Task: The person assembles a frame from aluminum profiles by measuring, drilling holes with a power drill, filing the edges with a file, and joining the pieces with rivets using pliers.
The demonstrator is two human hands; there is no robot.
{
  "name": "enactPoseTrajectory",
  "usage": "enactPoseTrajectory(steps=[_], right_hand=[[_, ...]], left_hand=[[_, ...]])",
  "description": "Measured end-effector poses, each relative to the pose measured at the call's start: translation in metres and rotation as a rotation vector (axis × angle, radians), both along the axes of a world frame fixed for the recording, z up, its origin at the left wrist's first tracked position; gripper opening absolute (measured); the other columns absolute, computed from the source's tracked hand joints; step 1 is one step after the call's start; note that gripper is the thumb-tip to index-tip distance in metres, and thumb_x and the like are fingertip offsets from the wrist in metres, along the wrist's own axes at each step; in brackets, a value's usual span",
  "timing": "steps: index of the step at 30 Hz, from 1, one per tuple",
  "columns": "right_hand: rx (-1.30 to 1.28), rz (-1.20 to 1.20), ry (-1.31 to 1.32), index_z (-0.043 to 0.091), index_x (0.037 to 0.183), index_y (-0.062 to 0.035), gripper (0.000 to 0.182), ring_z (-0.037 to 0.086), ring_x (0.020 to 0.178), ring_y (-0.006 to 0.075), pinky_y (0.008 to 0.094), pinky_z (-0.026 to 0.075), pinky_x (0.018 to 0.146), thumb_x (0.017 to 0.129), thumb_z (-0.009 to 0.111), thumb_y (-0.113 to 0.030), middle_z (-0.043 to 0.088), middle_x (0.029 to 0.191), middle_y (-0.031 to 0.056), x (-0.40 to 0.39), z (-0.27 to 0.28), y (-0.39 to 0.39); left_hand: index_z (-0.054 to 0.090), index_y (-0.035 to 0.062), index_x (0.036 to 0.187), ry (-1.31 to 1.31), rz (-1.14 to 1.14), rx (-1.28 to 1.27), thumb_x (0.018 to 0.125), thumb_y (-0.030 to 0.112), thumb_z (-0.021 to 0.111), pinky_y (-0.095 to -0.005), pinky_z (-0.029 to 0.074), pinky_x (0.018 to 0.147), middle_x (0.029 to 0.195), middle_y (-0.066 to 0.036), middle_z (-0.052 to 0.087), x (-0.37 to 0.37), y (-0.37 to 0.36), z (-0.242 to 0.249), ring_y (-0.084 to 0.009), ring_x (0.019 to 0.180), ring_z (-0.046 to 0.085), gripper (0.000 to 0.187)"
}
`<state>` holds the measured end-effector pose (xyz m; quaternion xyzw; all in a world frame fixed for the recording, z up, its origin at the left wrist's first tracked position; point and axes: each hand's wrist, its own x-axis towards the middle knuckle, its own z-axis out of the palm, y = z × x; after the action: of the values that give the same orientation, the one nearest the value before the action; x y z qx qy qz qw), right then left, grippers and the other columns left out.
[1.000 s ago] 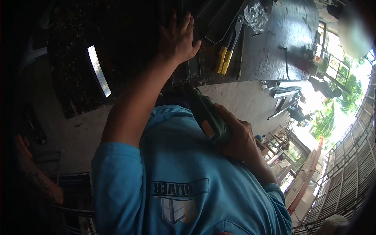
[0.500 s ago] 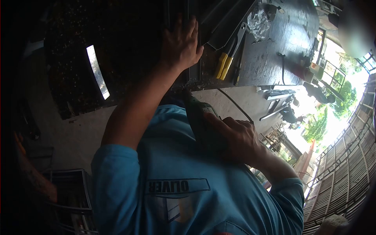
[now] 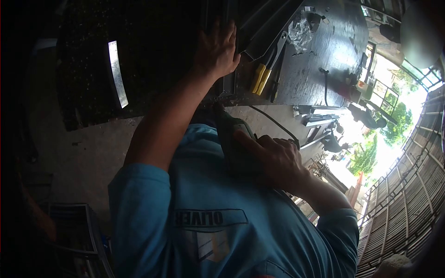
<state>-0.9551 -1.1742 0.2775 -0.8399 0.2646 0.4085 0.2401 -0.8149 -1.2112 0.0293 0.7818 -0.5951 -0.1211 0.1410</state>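
Observation:
My left hand (image 3: 217, 52) lies with fingers stretched out on a dark metal profile (image 3: 228, 85) at the bench edge, pressing from above. My right hand (image 3: 280, 160) is wrapped round the body of a dark green power drill (image 3: 234, 139), held close to my chest. The drill's nose points at the near end of the profile; the bit and the exact contact are too dark to make out. To the right of my left hand, cutting snips with yellow handles (image 3: 261, 79) rest on the bench.
The dark workbench (image 3: 320, 55) carries more metal profiles (image 3: 266, 30), crumpled clear plastic (image 3: 301, 34) and a bright strip (image 3: 117, 74). A cable (image 3: 276, 121) hangs near the drill. Metal lengths (image 3: 324, 111) stand farther right. A dark rack (image 3: 76, 231) is at lower left.
The view has shifted slightly, so the bench and snips sit a little differently in it. Both hands keep their places on the profile and the drill.

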Motion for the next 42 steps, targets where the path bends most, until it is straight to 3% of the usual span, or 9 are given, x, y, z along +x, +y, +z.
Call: enactPoseTrajectory(steps=[7,12,14,19,25,30,33,40,42], right_hand=[[-0.036,0.145,0.005,0.036,0.147,-0.0232,0.081,0.068,0.071,0.0319,0.041,0.056,0.061,0.075,0.071,-0.016,0.063,0.084,0.0164,0.007,-0.008,0.008],[0.017,-0.068,0.019,0.042,0.141,-0.0181,0.076,0.07,0.069,0.0308,0.0409,0.056,0.062,0.068,0.063,-0.006,0.066,0.08,0.019,0.032,-0.01,-0.014],[0.014,-0.133,-0.305,0.049,0.133,-0.0079,0.072,0.07,0.071,0.0289,0.0382,0.057,0.064,0.063,0.066,-0.005,0.068,0.089,0.022,0.018,-0.017,-0.039],[0.416,-1.199,-0.039,0.048,0.127,0.0044,0.066,0.066,0.065,0.0214,0.0324,0.057,0.061,0.064,0.066,-0.001,0.067,0.089,0.0153,-0.017,-0.024,-0.082],[0.561,-1.629,-0.371,0.051,0.125,0.0043,0.064,0.067,0.068,0.0217,0.0324,0.058,0.059,0.062,0.065,0.003,0.066,0.089,0.0169,-0.091,-0.053,-0.008],[0.339,-1.424,-0.471,0.046,0.138,-0.0004,0.08,0.065,0.094,0.0217,0.034,0.056,0.078,0.061,0.068,-0.001,0.067,0.104,0.0148,-0.087,-0.052,0.037],[-0.059,-0.83,-0.499,0.043,0.142,-0.005,0.085,0.066,0.108,0.0288,0.037,0.052,0.09,0.06,0.068,-0.006,0.067,0.116,0.0176,-0.073,-0.033,0.044],[0.007,-0.781,-0.429,0.044,0.142,-0.009,0.083,0.068,0.102,0.0357,0.0406,0.053,0.091,0.062,0.065,-0.006,0.068,0.109,0.0209,-0.049,-0.015,0.035],[0.087,-0.892,-0.31,0.043,0.144,-0.0076,0.088,0.059,0.12,0.026,0.0352,0.044,0.101,0.06,0.068,0.002,0.063,0.125,0.0177,-0.043,-0.013,0.03]], left_hand=[[0.04,0.0066,0.145,-0.004,0.018,-0.009,0.086,0.049,0.061,-0.0653,0.034,0.103,0.154,-0.006,0.032,-0.003,0.0,-0.005,-0.0324,0.142,0.029,0.075],[0.038,0.0073,0.146,-0.021,0.005,0.012,0.087,0.051,0.06,-0.0649,0.033,0.104,0.154,-0.005,0.031,0.002,-0.005,-0.006,-0.0318,0.143,0.028,0.077],[0.037,0.0076,0.147,-0.017,-0.015,0.022,0.087,0.051,0.059,-0.0644,0.033,0.104,0.155,-0.005,0.031,-0.002,-0.001,-0.006,-0.0315,0.143,0.028,0.077],[0.036,0.0072,0.147,-0.011,-0.029,0.085,0.088,0.052,0.058,-0.0613,0.035,0.104,0.155,-0.005,0.029,-0.001,-0.002,0.0,-0.0302,0.144,0.026,0.078],[0.035,0.0079,0.148,0.007,-0.023,0.089,0.088,0.051,0.058,-0.063,0.034,0.105,0.156,-0.005,0.028,-0.002,-0.003,0.002,-0.0312,0.144,0.026,0.077],[0.031,0.0085,0.15,-0.007,-0.025,0.098,0.088,0.051,0.059,-0.0641,0.032,0.106,0.157,-0.005,0.027,-0.004,-0.003,0.001,-0.0326,0.145,0.025,0.08],[0.03,0.0092,0.15,0.005,-0.014,0.082,0.088,0.051,0.059,-0.0644,0.032,0.106,0.157,-0.005,0.028,-0.004,-0.003,0.0,-0.033,0.145,0.025,0.08],[0.032,0.0098,0.149,0.003,-0.007,0.087,0.088,0.05,0.059,-0.062,0.035,0.104,0.156,-0.004,0.029,-0.006,-0.002,0.002,-0.0327,0.144,0.027,0.079],[0.033,0.0096,0.149,0.008,0.006,0.07,0.088,0.05,0.06,-0.0619,0.035,0.103,0.156,-0.004,0.029,-0.004,-0.004,-0.001,-0.0326,0.144,0.028,0.078]])
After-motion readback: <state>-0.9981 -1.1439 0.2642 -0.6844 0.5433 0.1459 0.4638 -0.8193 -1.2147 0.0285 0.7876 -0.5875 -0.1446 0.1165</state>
